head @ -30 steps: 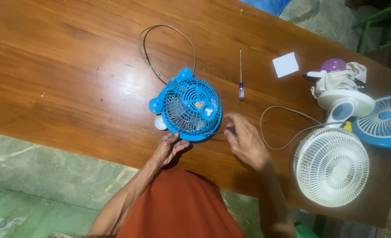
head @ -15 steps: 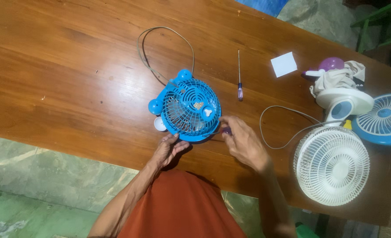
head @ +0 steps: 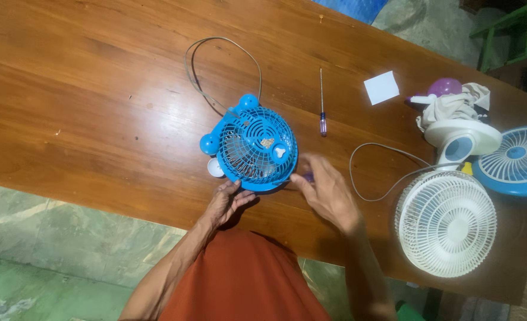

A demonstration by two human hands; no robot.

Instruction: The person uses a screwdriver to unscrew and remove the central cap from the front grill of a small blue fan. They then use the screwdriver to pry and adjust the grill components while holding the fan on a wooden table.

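Blue fan [head: 255,148] lay face-up at the wooden table [head: 97,107] centre: round grille, two knob feet at 9 and 12 o'clock, grey cord [head: 216,59] looping toward 12. My left hand [head: 226,202] pinched its rim at 6 o'clock; my right hand [head: 329,193] gripped a small purple tool [head: 308,177] at 4 o'clock

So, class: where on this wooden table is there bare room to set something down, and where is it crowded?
Free: the wide left stretch of the table, left of the blue fan and its cord. Crowded: the right end, with the white fan, another blue fan, paper and screwdriver.
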